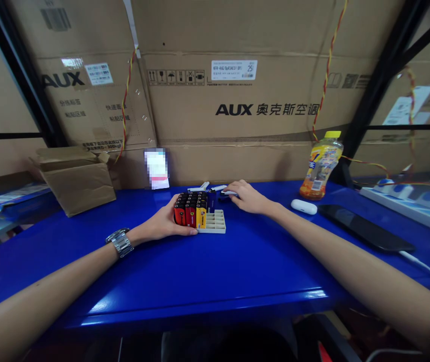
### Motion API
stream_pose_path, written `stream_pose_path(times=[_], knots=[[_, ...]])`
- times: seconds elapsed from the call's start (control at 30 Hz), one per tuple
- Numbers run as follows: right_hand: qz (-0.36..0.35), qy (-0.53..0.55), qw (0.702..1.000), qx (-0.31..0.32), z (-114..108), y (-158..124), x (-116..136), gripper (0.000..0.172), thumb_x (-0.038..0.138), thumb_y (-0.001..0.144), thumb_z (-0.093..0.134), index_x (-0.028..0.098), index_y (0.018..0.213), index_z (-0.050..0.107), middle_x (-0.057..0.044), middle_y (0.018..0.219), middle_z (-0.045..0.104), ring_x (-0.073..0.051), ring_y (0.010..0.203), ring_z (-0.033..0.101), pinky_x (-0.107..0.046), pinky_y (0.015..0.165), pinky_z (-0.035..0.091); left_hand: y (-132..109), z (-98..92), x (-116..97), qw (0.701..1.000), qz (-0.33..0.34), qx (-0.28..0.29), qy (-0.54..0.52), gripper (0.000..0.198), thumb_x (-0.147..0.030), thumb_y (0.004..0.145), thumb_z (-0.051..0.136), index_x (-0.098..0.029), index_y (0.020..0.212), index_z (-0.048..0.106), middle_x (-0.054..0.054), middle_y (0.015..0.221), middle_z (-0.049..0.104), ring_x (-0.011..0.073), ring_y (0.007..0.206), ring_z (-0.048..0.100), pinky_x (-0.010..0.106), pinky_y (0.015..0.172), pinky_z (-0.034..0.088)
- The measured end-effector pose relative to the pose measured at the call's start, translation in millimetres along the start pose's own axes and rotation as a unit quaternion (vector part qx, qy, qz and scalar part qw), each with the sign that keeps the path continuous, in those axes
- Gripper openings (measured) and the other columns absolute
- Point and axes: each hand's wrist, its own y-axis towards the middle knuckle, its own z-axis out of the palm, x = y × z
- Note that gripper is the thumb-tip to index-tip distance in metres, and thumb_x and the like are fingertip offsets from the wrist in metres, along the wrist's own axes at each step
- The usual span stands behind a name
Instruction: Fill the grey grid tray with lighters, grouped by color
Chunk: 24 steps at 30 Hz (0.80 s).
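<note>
My left hand point(166, 219) is wrapped round the left side of a cream compartment tray point(215, 230), its thumb along the front edge. Upright lighters fill the tray's left part: a red lighter point(179, 216), a dark red lighter point(190, 217) and a yellow lighter point(201, 218) stand in front, with dark tops behind them. A dark blue lighter point(211, 202) stands at the back; the front right compartments hold nothing. Beyond the tray, my right hand point(247, 196) has its fingers closed on a white lighter point(230, 193), partly hidden. More white lighters point(200, 188) lie behind the tray.
A lit phone point(157, 168) leans on the large cardboard box point(185, 120) at the back. An open small carton point(77, 183) stands left. On the right are a drink bottle point(320, 166), a white earbud case point(304, 206), a black phone point(363, 227) on a cable and a power strip point(414, 208).
</note>
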Motion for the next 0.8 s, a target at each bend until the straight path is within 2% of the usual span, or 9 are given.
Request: stream_pose_path(times=[0.17, 0.37, 0.47, 0.6, 0.67, 0.8], knots=[[-0.039, 0.098, 0.992, -0.075, -4.6, 2.3, 30.3, 0.054, 0.006, 0.078, 0.038, 0.018, 0.130, 0.042, -0.011, 0.127, 0.054, -0.023, 0.115, 0.048, -0.044, 0.098, 0.037, 0.0, 1.6, -2.3, 1.000, 0.013, -0.006, 0.017, 0.084, -0.020, 0.064, 0.081, -0.022, 0.133, 0.033, 0.014, 0.133, 0.050, 0.0307, 0.124, 0.048, 0.052, 0.105, 0.037], [-0.064, 0.121, 0.990, -0.017, -10.0, 2.4, 49.8, 0.055, 0.000, 0.070, 0.039, 0.023, 0.119, 0.049, -0.007, 0.115, 0.060, -0.023, 0.108, 0.051, -0.042, 0.092, 0.041, 0.7, 3.1, -3.3, 0.999, 0.014, -0.016, 0.034, 0.085, -0.023, 0.062, 0.081, -0.020, 0.132, 0.033, 0.016, 0.131, 0.051, 0.0318, 0.122, 0.049, 0.053, 0.103, 0.038], [-0.058, 0.120, 0.991, -0.023, -9.9, 2.6, 47.9, 0.055, 0.002, 0.072, 0.040, 0.022, 0.122, 0.049, -0.008, 0.113, 0.060, -0.022, 0.106, 0.052, -0.041, 0.090, 0.042, 0.9, 1.8, -0.3, 0.999, 0.020, -0.017, 0.044, 0.089, -0.024, 0.062, 0.081, -0.021, 0.134, 0.030, 0.015, 0.134, 0.049, 0.0312, 0.125, 0.047, 0.052, 0.105, 0.036], [-0.041, 0.125, 0.991, -0.036, -4.6, 2.7, 35.7, 0.061, 0.004, 0.073, 0.041, 0.021, 0.132, 0.041, -0.009, 0.114, 0.060, -0.022, 0.104, 0.054, -0.041, 0.090, 0.041, 1.1, 0.4, 3.8, 0.998, 0.021, -0.020, 0.050, 0.097, -0.025, 0.062, 0.081, -0.025, 0.139, 0.022, 0.015, 0.139, 0.044, 0.0318, 0.128, 0.044, 0.053, 0.107, 0.033], [-0.010, 0.079, 0.997, -0.014, -0.8, 2.0, 26.5, 0.059, 0.004, 0.072, 0.043, 0.018, 0.129, 0.045, -0.010, 0.113, 0.061, -0.024, 0.105, 0.053, -0.042, 0.089, 0.040, 1.2, 1.2, 3.0, 0.999, 0.019, -0.019, 0.046, 0.097, -0.024, 0.062, 0.081, -0.024, 0.139, 0.022, 0.016, 0.139, 0.044, 0.0328, 0.127, 0.044, 0.054, 0.107, 0.033], [0.034, -0.042, 0.996, 0.071, 4.1, 0.3, 11.9, 0.049, 0.004, 0.071, 0.045, 0.012, 0.118, 0.056, -0.016, 0.108, 0.063, -0.030, 0.103, 0.051, -0.043, 0.084, 0.040, 1.6, 5.1, -3.1, 0.999, 0.022, -0.010, 0.025, 0.092, -0.024, 0.063, 0.080, -0.022, 0.137, 0.025, 0.016, 0.135, 0.047, 0.0320, 0.125, 0.047, 0.052, 0.105, 0.036]])
